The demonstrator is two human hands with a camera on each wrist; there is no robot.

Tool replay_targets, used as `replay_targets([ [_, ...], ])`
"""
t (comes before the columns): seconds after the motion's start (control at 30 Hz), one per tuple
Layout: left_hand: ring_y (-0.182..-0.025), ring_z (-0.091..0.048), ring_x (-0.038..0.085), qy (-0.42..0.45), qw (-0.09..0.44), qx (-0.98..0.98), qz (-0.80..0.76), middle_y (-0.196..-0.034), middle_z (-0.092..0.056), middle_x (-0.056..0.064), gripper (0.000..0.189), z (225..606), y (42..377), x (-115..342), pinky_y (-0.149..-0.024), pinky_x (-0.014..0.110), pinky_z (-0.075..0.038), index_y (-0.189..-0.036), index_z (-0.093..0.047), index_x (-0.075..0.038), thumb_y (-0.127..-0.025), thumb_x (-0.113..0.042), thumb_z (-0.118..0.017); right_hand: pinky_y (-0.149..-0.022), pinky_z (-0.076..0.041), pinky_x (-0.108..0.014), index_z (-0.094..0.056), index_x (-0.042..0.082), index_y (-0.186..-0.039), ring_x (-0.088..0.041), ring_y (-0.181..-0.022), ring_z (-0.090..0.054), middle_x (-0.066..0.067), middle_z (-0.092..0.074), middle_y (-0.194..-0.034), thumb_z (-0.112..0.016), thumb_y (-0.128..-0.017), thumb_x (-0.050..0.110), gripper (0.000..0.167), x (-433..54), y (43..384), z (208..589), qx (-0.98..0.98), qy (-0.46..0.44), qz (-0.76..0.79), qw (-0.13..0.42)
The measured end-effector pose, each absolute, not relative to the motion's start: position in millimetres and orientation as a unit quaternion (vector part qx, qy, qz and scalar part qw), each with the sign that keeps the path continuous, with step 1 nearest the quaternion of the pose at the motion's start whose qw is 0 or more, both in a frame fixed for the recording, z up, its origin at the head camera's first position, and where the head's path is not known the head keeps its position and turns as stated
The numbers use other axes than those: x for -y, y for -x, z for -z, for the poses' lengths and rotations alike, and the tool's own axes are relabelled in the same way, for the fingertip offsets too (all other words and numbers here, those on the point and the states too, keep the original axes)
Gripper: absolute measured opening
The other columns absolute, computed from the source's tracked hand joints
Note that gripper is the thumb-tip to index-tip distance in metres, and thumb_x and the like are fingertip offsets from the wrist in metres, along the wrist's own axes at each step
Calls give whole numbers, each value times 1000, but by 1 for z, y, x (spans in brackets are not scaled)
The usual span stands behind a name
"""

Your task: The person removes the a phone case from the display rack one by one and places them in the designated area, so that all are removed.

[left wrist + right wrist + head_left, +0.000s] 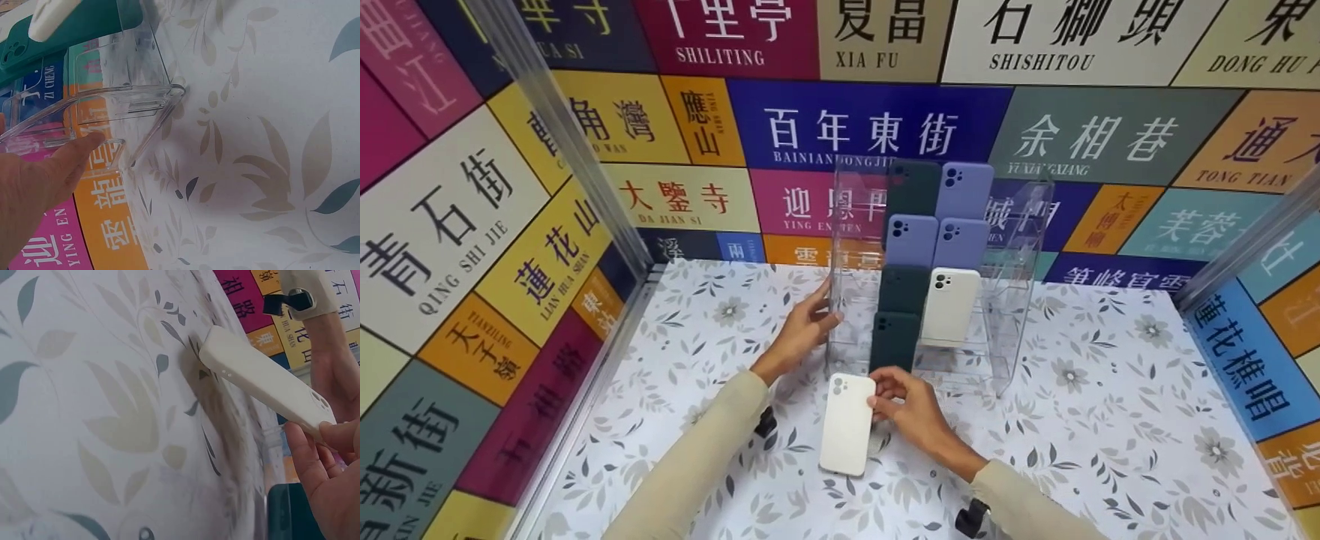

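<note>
My right hand (pixel 911 409) pinches a white phone case (pixel 847 425) by its upper right edge, thumb in front. The case is tilted, its camera cutouts at the top; in the right wrist view its lower end points away from the hand (pixel 332 461). A clear acrylic tiered stand (pixel 1005 330) is just behind it. My left hand (pixel 799 334) touches the stand's left side panel with extended fingers, also seen in the left wrist view along the clear edge (pixel 129 90). On the stand are a white case (pixel 950 307), dark green cases (pixel 894 341) and purple cases (pixel 966 191).
The table (pixel 1110 450) is covered with white leaf-and-flower patterned cloth. Walls of colourful panels with Chinese street names (pixel 870 124) enclose the back and sides. Metal corner posts (pixel 570 142) rise at left and right.
</note>
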State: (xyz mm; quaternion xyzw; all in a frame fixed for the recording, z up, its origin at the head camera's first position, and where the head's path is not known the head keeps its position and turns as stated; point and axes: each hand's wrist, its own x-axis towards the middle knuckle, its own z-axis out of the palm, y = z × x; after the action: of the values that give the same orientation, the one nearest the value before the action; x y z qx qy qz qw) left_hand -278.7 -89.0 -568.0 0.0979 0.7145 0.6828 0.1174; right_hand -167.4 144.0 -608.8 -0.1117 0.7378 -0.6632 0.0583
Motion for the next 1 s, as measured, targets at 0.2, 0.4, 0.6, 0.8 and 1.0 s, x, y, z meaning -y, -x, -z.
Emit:
replay_targets([
  [0.2,-144,-57,43,-93,113,-714,-685,-166,-47,26,77,569,280,87,-114,66,-48,-176,-27,-27,-110,-10,-63,-71,-67,-45,-70,-6,-126,-27,-85,-73,-21,-69,-101,-79,-96,-6,31,-133,167,619,-733,109,666,80],
  [0.4,-146,-55,43,-98,118,-711,-686,-167,-46,26,77,569,280,88,-114,66,-47,-176,-27,-28,-110,-10,-63,-71,-67,-45,-70,-6,-126,-27,-84,-72,-19,-69,-99,-80,-95,-6,32,-120,167,626,-725,95,675,102],
  [0.6,-146,-56,42,-101,113,-720,-677,-167,-48,23,76,568,278,91,-114,67,-47,-176,-27,-29,-111,-14,-63,-69,-67,-41,-69,-9,-127,-20,-81,-70,-16,-69,-98,-79,-95,-8,34,-106,165,632,-716,94,681,120],
  [0.8,-143,-59,42,-106,105,-717,-680,-165,-49,25,75,570,278,90,-114,64,-49,-175,-28,-26,-111,-10,-63,-68,-67,-38,-69,-8,-126,-20,-81,-70,-15,-70,-98,-79,-94,-8,34,-96,165,638,-716,88,680,133],
  [1.0,-144,-57,45,-99,106,-710,-689,-166,-48,25,75,571,279,90,-114,62,-50,-175,-29,-25,-110,-7,-61,-66,-66,-36,-69,-9,-126,-19,-78,-71,-17,-71,-97,-79,-94,-8,33,-91,166,645,-711,83,682,147],
])
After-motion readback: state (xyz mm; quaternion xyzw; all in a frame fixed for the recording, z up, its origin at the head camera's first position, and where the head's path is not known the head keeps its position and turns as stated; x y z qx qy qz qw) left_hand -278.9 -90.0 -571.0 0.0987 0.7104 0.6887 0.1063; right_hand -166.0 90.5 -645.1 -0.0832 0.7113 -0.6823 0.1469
